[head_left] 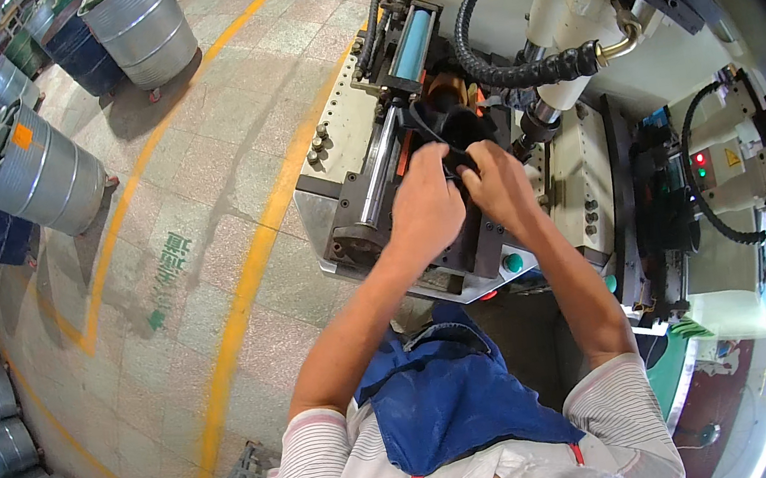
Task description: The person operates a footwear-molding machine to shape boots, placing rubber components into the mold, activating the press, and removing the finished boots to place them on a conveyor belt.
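Two hands close on one dark piece at the machine's centre

Both hands meet just above the middle of the frame. I see the left hand [424,203] and the right hand [495,184] side by side, fingers pinched on a black, floppy piece [460,132] that runs from their fingertips up toward the top of the frame, its long axis nearly vertical in the picture. Neither hand sits clearly nearer; both touch it. Past the piece stands the machine [579,184], with a blue cylinder [412,42] up and left and a ribbed black hose [516,72] up and right. Steel drums [41,173] line the floor at left, beyond a yellow floor line [244,286].
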Tool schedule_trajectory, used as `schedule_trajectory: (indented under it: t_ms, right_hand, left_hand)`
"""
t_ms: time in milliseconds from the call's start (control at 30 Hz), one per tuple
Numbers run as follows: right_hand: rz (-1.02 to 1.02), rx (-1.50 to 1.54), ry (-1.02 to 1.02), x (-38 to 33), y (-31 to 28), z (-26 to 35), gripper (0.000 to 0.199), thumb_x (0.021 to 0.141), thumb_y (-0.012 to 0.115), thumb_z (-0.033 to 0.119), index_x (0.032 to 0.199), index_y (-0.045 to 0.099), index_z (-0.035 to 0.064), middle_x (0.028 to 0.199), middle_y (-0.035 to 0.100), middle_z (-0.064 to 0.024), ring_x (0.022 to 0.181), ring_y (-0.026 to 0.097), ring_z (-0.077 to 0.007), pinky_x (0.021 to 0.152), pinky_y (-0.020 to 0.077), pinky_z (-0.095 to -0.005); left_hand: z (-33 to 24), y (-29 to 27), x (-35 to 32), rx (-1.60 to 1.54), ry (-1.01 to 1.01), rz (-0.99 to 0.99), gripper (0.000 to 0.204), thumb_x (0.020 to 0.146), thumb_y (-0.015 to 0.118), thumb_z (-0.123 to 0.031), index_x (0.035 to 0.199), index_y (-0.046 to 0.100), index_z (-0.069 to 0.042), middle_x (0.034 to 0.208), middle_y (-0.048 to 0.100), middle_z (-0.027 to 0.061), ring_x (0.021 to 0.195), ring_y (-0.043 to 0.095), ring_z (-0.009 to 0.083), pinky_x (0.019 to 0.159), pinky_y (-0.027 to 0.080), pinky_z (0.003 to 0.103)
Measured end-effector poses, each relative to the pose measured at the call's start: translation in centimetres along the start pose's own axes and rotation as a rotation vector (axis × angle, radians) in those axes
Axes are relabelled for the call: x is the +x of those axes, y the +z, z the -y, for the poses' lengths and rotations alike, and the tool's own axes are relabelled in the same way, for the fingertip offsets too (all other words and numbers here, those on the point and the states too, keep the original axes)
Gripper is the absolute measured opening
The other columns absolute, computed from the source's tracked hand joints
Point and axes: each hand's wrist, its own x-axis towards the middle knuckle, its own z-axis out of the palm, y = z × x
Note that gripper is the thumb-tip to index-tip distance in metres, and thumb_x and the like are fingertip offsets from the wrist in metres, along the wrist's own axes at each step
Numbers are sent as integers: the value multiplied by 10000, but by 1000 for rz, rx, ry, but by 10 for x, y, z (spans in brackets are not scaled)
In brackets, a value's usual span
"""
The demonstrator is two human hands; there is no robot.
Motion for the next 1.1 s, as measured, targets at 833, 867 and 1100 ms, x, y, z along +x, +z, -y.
schedule_trajectory:
  t_ms: [833,867,1100]
  right_hand:
    - [-2,1130,798,-39,25,-108,392,851,811,297,1096,702,12,833,688,-31,735,590,-112,666,466,-288]
    - [17,1105,792,-39,22,-104,404,854,808,291,1120,698,7,841,688,-30,750,593,-118,690,476,-296]
    - [178,974,712,-37,17,-91,486,868,844,313,1195,689,-10,952,705,-61,874,614,-150,820,497,-324]
  left_hand:
    - [26,111,185,622,248,394,193,905,687,-249,985,723,-76,900,728,195,919,710,408,814,566,513]
    - [23,111,186,636,235,406,194,904,688,-247,988,722,-76,900,727,197,921,709,410,813,565,514]
    - [17,70,172,771,459,772,226,893,610,-83,1036,768,-159,1019,748,111,990,718,327,844,578,457]
